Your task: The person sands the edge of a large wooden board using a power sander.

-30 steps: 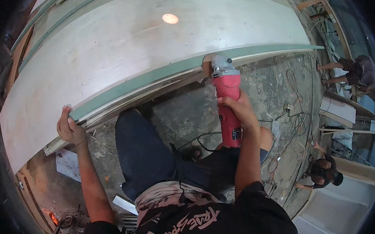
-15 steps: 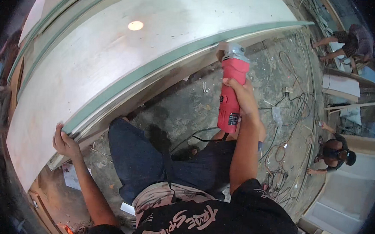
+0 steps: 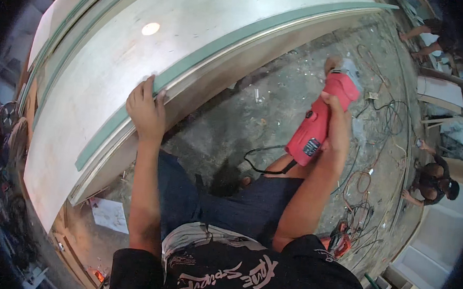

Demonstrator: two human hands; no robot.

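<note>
My right hand grips a red angle grinder with a grey metal head and a brownish disc. It is held above the floor, apart from the board, and its black cord hangs from the rear end. My left hand rests over the edge of a large white board. Its fingers wrap around a green strip that runs along the curved-looking edge. Whether they pinch the strip alone or the board's edge with it, I cannot tell.
Cables lie tangled on the concrete floor to the right, near a red power tool. A co-worker crouches at the far right, and another person's arms show at top right. A white sheet lies lower left.
My left hand has moved up and right along the green strip from its lower end. The angle grinder in my right hand has swung right, away from the board's edge.
</note>
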